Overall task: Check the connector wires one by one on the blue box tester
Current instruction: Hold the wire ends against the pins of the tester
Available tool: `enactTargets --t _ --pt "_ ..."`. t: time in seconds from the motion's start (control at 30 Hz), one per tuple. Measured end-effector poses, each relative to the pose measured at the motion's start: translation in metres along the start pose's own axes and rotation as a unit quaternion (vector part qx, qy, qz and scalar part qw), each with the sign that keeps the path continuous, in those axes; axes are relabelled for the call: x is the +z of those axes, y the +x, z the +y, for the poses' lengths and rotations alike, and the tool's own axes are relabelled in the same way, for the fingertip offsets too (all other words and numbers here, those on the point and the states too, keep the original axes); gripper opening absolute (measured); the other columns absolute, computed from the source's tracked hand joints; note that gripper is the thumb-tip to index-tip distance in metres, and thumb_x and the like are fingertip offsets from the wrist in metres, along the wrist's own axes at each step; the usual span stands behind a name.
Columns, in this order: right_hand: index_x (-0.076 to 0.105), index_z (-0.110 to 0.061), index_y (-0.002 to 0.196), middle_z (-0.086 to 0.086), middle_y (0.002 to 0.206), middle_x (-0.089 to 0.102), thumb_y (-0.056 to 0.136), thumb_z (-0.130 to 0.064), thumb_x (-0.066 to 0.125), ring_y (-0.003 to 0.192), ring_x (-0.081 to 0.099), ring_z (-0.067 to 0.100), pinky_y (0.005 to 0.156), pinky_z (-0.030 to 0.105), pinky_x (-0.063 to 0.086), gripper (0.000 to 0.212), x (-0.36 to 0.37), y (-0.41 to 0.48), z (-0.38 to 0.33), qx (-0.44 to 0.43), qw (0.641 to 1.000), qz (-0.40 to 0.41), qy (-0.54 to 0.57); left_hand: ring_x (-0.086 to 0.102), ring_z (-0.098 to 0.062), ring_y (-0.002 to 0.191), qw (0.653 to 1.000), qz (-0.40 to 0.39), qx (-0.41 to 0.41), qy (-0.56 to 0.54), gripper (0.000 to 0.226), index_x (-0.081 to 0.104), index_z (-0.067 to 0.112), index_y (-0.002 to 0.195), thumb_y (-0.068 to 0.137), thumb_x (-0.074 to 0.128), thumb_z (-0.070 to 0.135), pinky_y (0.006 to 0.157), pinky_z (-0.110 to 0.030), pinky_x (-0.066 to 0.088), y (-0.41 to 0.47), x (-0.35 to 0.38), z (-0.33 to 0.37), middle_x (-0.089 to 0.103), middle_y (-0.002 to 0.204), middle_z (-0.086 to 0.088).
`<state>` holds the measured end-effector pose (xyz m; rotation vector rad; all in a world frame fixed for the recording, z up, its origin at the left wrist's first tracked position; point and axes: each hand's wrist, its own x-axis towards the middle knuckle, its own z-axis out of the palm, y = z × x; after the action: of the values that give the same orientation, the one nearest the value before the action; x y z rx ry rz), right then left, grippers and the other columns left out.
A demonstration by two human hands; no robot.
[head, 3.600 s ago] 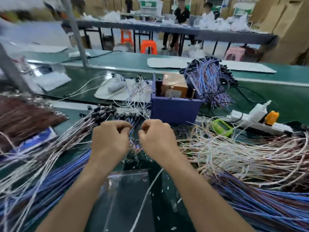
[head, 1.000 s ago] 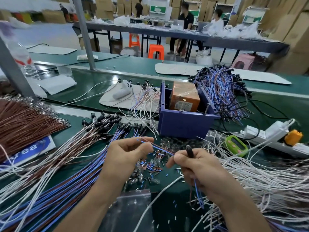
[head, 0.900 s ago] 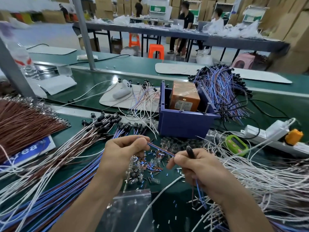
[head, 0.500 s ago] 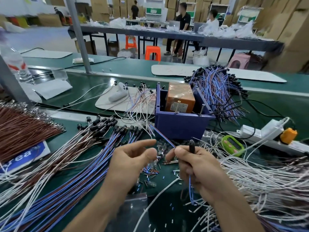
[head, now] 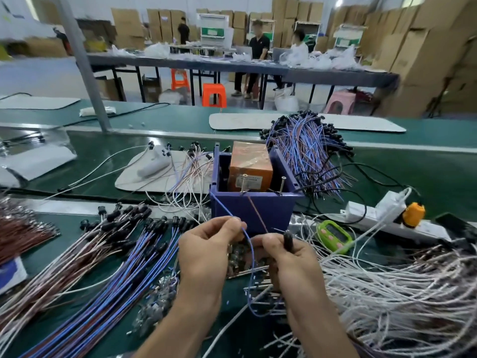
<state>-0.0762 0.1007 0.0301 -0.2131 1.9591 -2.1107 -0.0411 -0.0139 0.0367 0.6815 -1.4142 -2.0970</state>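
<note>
Presently, my left hand (head: 206,254) pinches the blue wire (head: 252,254) and my right hand (head: 294,264) grips the black connector (head: 287,240), both just in front of the blue box tester (head: 268,210). I judge each bare lead should press squarely on a rim pin (head: 283,183), wires kept apart.

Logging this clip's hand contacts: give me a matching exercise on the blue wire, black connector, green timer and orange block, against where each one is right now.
Things:
1 blue wire
2 black connector
3 green timer
4 orange block

Places:
A inside the blue box tester
B gripped in the right hand
C on the table, right of that tester
D pinched by the left hand

Pairs: 1-D; 2-B; 3-C; 4-A
</note>
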Motion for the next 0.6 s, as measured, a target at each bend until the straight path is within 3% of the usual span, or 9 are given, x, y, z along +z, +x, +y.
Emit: enactTargets --t 0.07,0.17,0.23,0.3,0.6 --pt "0.08 -0.021 0.076 0.012 0.071 0.075 0.101 -0.019 0.057 0.055 0.064 0.007 0.061 0.018 0.047 0.035 -0.002 0.002 0.001 -0.029 0.997 0.058 0.033 0.075 -0.029 0.066 1.0 0.002 0.01 0.011 0.022 0.075 0.012 0.071 0.092 0.07 0.008 0.066 -0.038 0.062 0.003 0.004 -0.003 0.077 0.076 -0.015" --pt "0.076 -0.017 0.069 0.014 0.061 0.069 0.103 -0.02 0.054 0.046 0.055 0.006 0.049 0.015 0.041 0.041 -0.005 0.002 0.001 -0.036 0.987 0.125 0.096 0.059 -0.021 0.046 0.999 -0.002 0.017 0.046 0.033 0.072 0.017 0.061 0.093 0.065 0.013 0.048 -0.03 0.053 0.003 0.009 -0.009 0.068 0.057 -0.012" --pt "0.075 -0.018 0.067 0.012 0.059 0.067 0.104 -0.022 0.053 0.047 0.053 0.01 0.048 0.021 0.039 0.043 -0.004 0.001 0.003 -0.031 0.983 0.149 0.104 0.048 -0.016 0.039 0.998 -0.004 0.015 0.068 0.036 0.072 0.017 0.057 0.093 0.066 0.015 0.04 -0.025 0.044 0.004 0.012 -0.011 0.059 0.048 -0.008" --pt "0.074 -0.019 0.067 0.011 0.059 0.066 0.105 -0.023 0.052 0.049 0.051 0.014 0.048 0.025 0.036 0.044 -0.004 0.001 0.005 -0.025 0.98 0.165 0.108 0.044 -0.015 0.037 0.996 -0.007 0.028 0.08 0.035 0.072 0.015 0.057 0.092 0.068 0.014 0.038 -0.024 0.039 0.006 0.013 -0.012 0.055 0.046 -0.006" --pt "0.073 -0.02 0.067 0.011 0.057 0.065 0.106 -0.025 0.05 0.042 0.042 0.012 0.039 0.019 0.03 0.045 -0.003 0.005 0.012 -0.017 0.977 0.175 0.118 0.045 -0.014 0.043 0.992 -0.012 0.097 0.084 0.026 0.074 0.014 0.068 0.094 0.071 0.018 0.042 -0.025 0.038 0.013 0.006 -0.018 0.057 0.05 -0.004"
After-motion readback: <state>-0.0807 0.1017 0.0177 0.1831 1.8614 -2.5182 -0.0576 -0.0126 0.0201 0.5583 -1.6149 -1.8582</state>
